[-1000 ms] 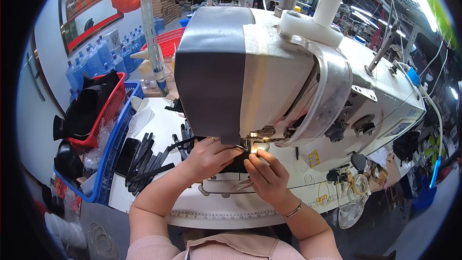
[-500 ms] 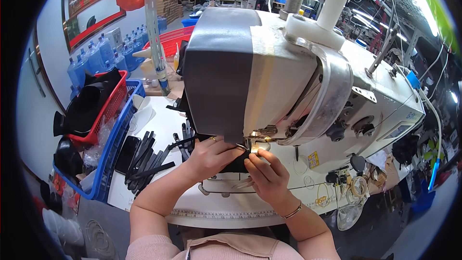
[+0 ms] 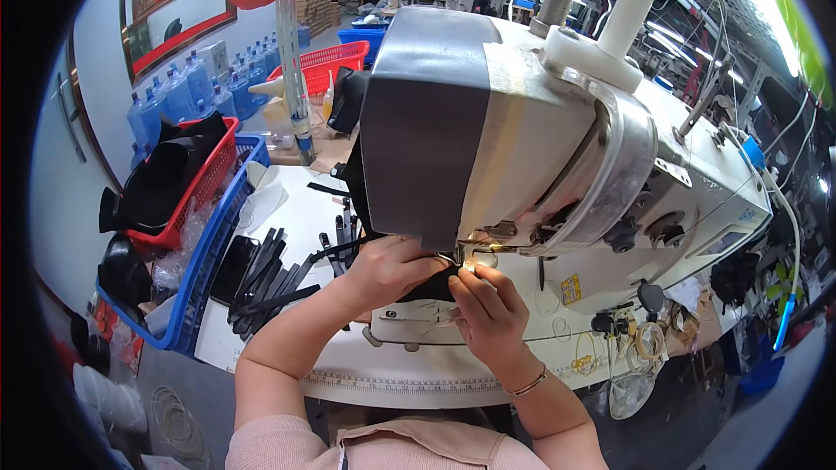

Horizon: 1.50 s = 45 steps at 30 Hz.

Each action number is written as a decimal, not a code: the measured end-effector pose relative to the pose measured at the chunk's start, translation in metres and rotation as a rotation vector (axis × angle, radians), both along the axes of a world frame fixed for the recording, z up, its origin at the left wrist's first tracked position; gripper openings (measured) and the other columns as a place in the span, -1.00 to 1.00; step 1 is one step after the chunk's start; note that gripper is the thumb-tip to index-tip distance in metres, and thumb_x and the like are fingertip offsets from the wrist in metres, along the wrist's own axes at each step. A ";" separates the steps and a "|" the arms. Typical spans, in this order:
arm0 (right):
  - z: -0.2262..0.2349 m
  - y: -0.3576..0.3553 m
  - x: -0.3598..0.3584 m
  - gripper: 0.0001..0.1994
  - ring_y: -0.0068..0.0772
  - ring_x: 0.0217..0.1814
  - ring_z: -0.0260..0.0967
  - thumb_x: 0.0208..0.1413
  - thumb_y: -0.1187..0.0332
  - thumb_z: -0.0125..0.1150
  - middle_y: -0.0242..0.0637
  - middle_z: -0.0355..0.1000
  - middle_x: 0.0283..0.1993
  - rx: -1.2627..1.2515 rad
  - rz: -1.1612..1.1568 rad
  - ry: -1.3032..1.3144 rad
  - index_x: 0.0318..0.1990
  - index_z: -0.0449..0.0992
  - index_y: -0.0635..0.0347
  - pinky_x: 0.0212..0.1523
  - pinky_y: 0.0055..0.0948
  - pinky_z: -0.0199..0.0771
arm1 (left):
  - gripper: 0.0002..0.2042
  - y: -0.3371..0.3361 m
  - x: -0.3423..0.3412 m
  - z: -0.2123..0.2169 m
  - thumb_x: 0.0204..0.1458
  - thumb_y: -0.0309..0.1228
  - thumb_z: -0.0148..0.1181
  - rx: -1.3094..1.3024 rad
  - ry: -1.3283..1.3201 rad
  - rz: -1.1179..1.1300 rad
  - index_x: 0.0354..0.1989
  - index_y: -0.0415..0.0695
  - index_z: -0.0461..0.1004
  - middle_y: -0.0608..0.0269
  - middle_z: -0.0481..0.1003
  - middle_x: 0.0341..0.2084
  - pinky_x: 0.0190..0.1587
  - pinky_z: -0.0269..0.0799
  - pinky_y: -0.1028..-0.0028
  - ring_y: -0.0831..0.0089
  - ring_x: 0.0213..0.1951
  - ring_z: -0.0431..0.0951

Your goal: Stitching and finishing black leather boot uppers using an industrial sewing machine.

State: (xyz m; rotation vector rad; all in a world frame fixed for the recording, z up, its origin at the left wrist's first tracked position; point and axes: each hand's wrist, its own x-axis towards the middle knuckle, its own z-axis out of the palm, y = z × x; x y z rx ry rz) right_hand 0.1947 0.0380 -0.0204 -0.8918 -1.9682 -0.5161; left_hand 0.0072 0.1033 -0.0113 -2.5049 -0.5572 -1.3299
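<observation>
A sewing machine (image 3: 427, 130) with a dark grey head cover fills the middle of the view. Under its lit needle area lies a piece of black fabric (image 3: 428, 288). My left hand (image 3: 383, 274) is closed on the fabric's left side, fingertips close to the presser foot (image 3: 459, 254). From the right, my right hand (image 3: 489, 309) pinches the fabric's edge just in front of the needle. A narrow black strip (image 3: 335, 249) runs out leftward from behind my left hand. The machine head and my fingers hide part of the fabric.
Left on the white table lie black strips (image 3: 274, 287) and a phone (image 3: 233, 270). Beyond them stand a blue basket (image 3: 193, 305) and a red basket (image 3: 205, 187) holding black pieces. Tape rolls (image 3: 649, 339) and thread loops lie at the right. A ruler strip (image 3: 392, 383) follows the front edge.
The view has shifted slightly, so the machine appears farther right. Both hands stay on the black fabric at the needle, with little visible movement.
</observation>
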 end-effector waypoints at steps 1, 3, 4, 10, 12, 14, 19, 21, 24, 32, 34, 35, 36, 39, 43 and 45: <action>0.000 0.000 0.000 -0.72 -0.23 -0.14 0.41 -0.23 0.40 0.21 -0.30 0.47 -0.23 0.011 -0.006 -0.002 -0.26 0.54 0.21 -0.18 -0.39 0.50 | -0.76 0.000 -0.001 -0.001 -0.28 -0.50 0.23 0.000 0.002 -0.003 -0.34 -0.03 0.54 0.35 0.49 -0.41 -0.39 0.46 0.49 0.41 -0.41 0.52; -0.001 -0.001 0.000 -0.76 -0.28 -0.14 0.40 -0.20 0.42 0.21 -0.34 0.47 -0.23 0.016 -0.014 0.011 -0.28 0.54 0.19 -0.26 -0.43 0.50 | -0.78 0.000 -0.002 -0.001 -0.28 -0.50 0.23 -0.004 0.028 0.026 -0.37 -0.03 0.54 0.35 0.49 -0.41 -0.40 0.45 0.49 0.40 -0.41 0.51; -0.001 0.000 0.000 -0.80 -0.33 -0.14 0.40 -0.17 0.44 0.21 -0.39 0.46 -0.22 0.020 -0.019 0.021 -0.29 0.55 0.16 -0.35 -0.48 0.50 | -0.78 0.001 -0.001 -0.001 -0.28 -0.50 0.23 -0.002 0.031 0.019 -0.37 -0.03 0.54 0.35 0.49 -0.41 -0.40 0.45 0.49 0.40 -0.41 0.51; -0.004 0.000 0.002 -0.77 -0.34 -0.14 0.39 -0.17 0.45 0.21 -0.38 0.45 -0.20 0.045 -0.036 0.009 -0.26 0.54 0.16 -0.32 -0.49 0.50 | -0.88 0.002 0.005 0.005 -0.27 -0.49 0.27 0.046 -0.050 -0.035 -0.49 -0.06 0.52 0.33 0.49 -0.47 -0.39 0.40 0.44 0.36 -0.42 0.50; -0.001 0.004 0.000 -0.76 -0.35 -0.15 0.39 -0.18 0.45 0.21 -0.38 0.45 -0.20 0.044 -0.036 0.013 -0.26 0.54 0.17 -0.32 -0.49 0.50 | -0.89 0.006 0.003 0.006 -0.28 -0.48 0.29 0.058 -0.041 -0.016 -0.52 -0.07 0.50 0.33 0.49 -0.48 -0.38 0.39 0.41 0.35 -0.42 0.50; -0.002 0.004 -0.001 -0.74 -0.35 -0.15 0.39 -0.19 0.46 0.21 -0.38 0.45 -0.21 0.043 -0.033 0.015 -0.25 0.53 0.17 -0.31 -0.49 0.50 | -0.88 0.008 0.002 0.006 -0.29 -0.46 0.32 0.080 -0.041 0.008 -0.58 -0.08 0.47 0.31 0.47 -0.52 -0.34 0.36 0.35 0.31 -0.42 0.50; -0.002 0.004 -0.003 -0.73 -0.34 -0.17 0.40 -0.22 0.46 0.22 -0.36 0.46 -0.21 0.025 -0.031 0.044 -0.24 0.54 0.18 -0.27 -0.48 0.52 | -0.87 0.010 0.003 0.004 -0.28 -0.47 0.32 0.080 -0.066 -0.002 -0.61 -0.09 0.45 0.30 0.46 -0.55 -0.41 0.36 0.39 0.32 -0.44 0.49; -0.005 0.005 -0.003 -0.72 -0.33 -0.16 0.40 -0.22 0.46 0.22 -0.35 0.46 -0.20 0.036 -0.038 0.046 -0.24 0.53 0.18 -0.24 -0.47 0.52 | -0.87 0.011 0.002 0.001 -0.27 -0.48 0.32 0.055 -0.077 0.009 -0.61 -0.09 0.44 0.29 0.45 -0.56 -0.43 0.35 0.40 0.33 -0.46 0.49; -0.004 0.001 -0.002 -0.72 -0.31 -0.12 0.41 -0.21 0.47 0.22 -0.33 0.46 -0.18 0.022 -0.033 0.061 -0.23 0.53 0.19 -0.20 -0.44 0.53 | -0.86 0.012 0.001 -0.004 -0.27 -0.49 0.31 0.003 -0.052 0.005 -0.62 -0.10 0.42 0.28 0.45 -0.57 -0.45 0.36 0.41 0.32 -0.48 0.48; -0.024 -0.011 0.011 -0.69 -0.22 -0.05 0.42 -0.22 0.58 0.25 -0.29 0.46 -0.11 -0.006 0.038 0.151 -0.21 0.52 0.16 -0.15 -0.39 0.52 | -0.82 0.006 -0.002 -0.019 -0.20 -0.51 0.26 -0.132 -0.097 0.040 -0.35 -0.10 0.54 0.20 0.50 -0.44 -0.28 0.40 0.36 0.23 -0.34 0.51; -0.037 -0.017 0.019 -0.68 -0.21 -0.06 0.42 -0.23 0.60 0.27 -0.28 0.45 -0.10 -0.083 0.040 0.205 -0.22 0.52 0.14 -0.15 -0.38 0.52 | -0.76 0.000 -0.007 -0.017 -0.20 -0.48 0.27 -0.203 -0.097 -0.007 -0.27 -0.13 0.52 0.16 0.50 -0.36 -0.16 0.36 0.32 0.19 -0.26 0.49; -0.041 -0.018 0.021 -0.68 -0.21 -0.08 0.43 -0.24 0.59 0.30 -0.29 0.45 -0.11 -0.090 0.033 0.209 -0.23 0.51 0.14 -0.18 -0.39 0.52 | -0.69 -0.004 -0.009 -0.015 -0.21 -0.45 0.28 -0.276 -0.096 -0.055 -0.20 -0.16 0.50 0.12 0.49 -0.28 -0.03 0.33 0.28 0.15 -0.17 0.48; -0.046 -0.021 0.024 -0.68 -0.21 -0.08 0.43 -0.24 0.59 0.30 -0.29 0.45 -0.11 -0.089 0.030 0.210 -0.23 0.51 0.14 -0.18 -0.39 0.52 | -0.69 -0.010 -0.008 -0.011 -0.21 -0.45 0.28 -0.275 -0.095 -0.058 -0.20 -0.16 0.50 0.12 0.49 -0.28 -0.03 0.33 0.28 0.15 -0.17 0.48; -0.060 -0.026 0.030 -0.70 -0.21 -0.14 0.44 -0.24 0.58 0.31 -0.28 0.46 -0.14 -0.161 0.068 0.266 -0.24 0.52 0.15 -0.22 -0.39 0.51 | -0.59 -0.022 -0.001 -0.006 -0.27 -0.46 0.25 -0.265 -0.025 -0.055 -0.14 -0.22 0.44 0.06 0.44 -0.15 0.10 0.23 0.19 0.10 -0.07 0.43; -0.070 -0.032 0.031 -0.74 -0.25 -0.27 0.45 -0.19 0.58 0.31 -0.27 0.48 -0.23 -0.304 0.089 0.336 -0.26 0.53 0.17 -0.31 -0.40 0.50 | -0.59 -0.015 0.001 -0.015 -0.34 -0.51 0.22 -0.166 0.025 0.045 -0.18 -0.22 0.44 0.06 0.46 -0.19 0.06 0.29 0.19 0.11 -0.11 0.45; -0.074 -0.035 0.032 -0.75 -0.27 -0.32 0.45 -0.18 0.58 0.31 -0.27 0.49 -0.27 -0.355 0.087 0.362 -0.26 0.54 0.17 -0.33 -0.41 0.49 | -0.63 -0.014 0.008 -0.019 -0.39 -0.55 0.18 -0.101 -0.041 0.109 -0.26 -0.22 0.44 0.09 0.47 -0.27 0.00 0.35 0.19 0.13 -0.17 0.48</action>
